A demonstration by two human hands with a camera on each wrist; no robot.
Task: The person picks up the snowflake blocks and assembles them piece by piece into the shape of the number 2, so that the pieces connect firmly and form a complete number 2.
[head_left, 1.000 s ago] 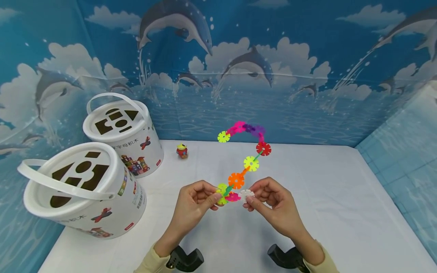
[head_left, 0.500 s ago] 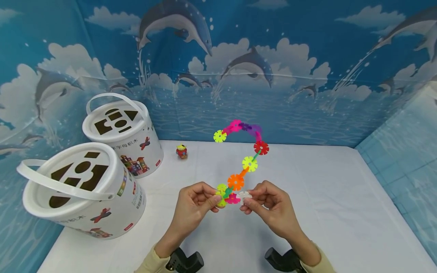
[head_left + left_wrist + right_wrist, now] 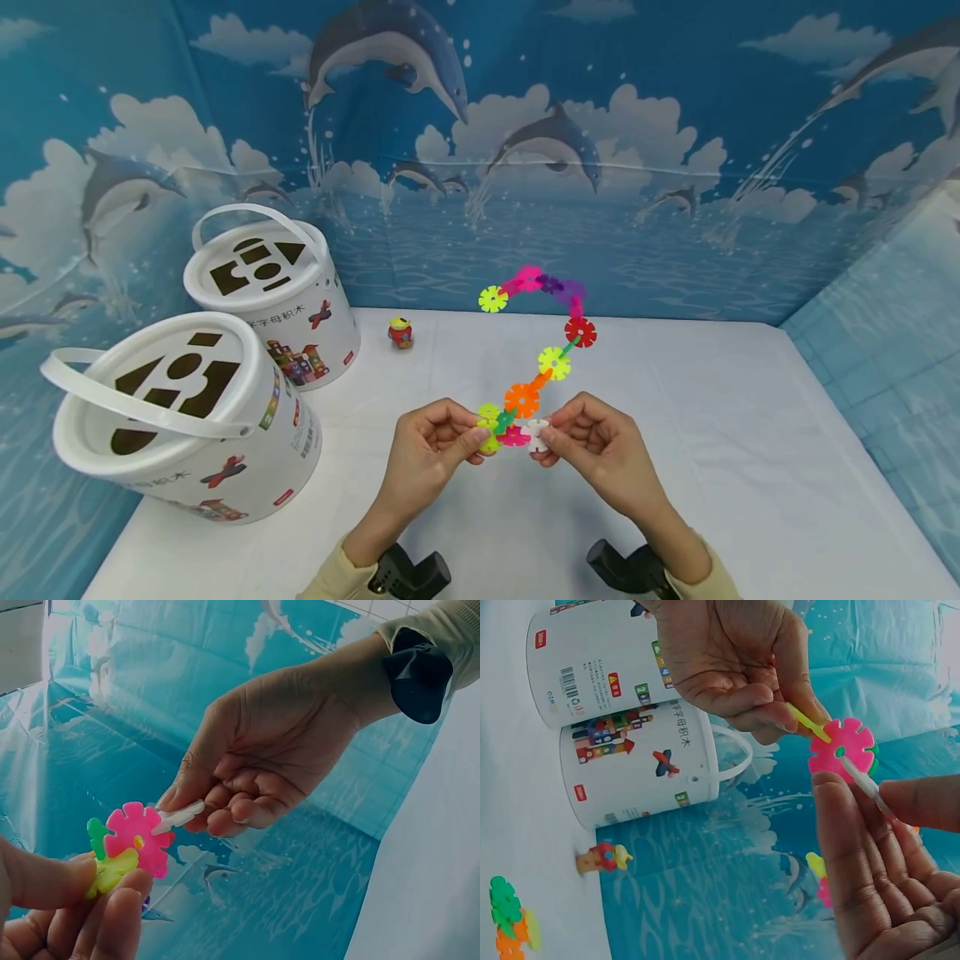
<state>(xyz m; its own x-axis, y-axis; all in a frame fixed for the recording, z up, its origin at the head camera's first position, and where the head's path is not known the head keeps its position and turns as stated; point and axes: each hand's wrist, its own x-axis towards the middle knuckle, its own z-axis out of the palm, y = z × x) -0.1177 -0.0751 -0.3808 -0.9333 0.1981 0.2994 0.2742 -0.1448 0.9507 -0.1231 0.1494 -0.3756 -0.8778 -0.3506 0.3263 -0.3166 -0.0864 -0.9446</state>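
A chain of flower-shaped, slotted interlocking discs rises from between the two hands in the head view, with orange (image 3: 522, 401), yellow (image 3: 554, 363) and red (image 3: 581, 332) discs along it. My left hand (image 3: 438, 442) pinches a yellow-green disc (image 3: 114, 871) at its near end. Joined beside that are a green disc (image 3: 503, 422) and a pink disc (image 3: 841, 748). My right hand (image 3: 603, 446) pinches a white disc (image 3: 536, 435) between thumb and fingers. Its edge meets the pink disc; how deep it sits in the slot I cannot tell.
Two white lidded buckets (image 3: 187, 467) with handles stand at the left of the white table (image 3: 750, 467). A small red and yellow figurine (image 3: 401, 332) stands near the back. Green and orange discs (image 3: 504, 904) show low in the right wrist view.
The white disc has moved left against the pink disc and turned more face-on. The chain's far end swayed left, then back. My left hand has barely moved.
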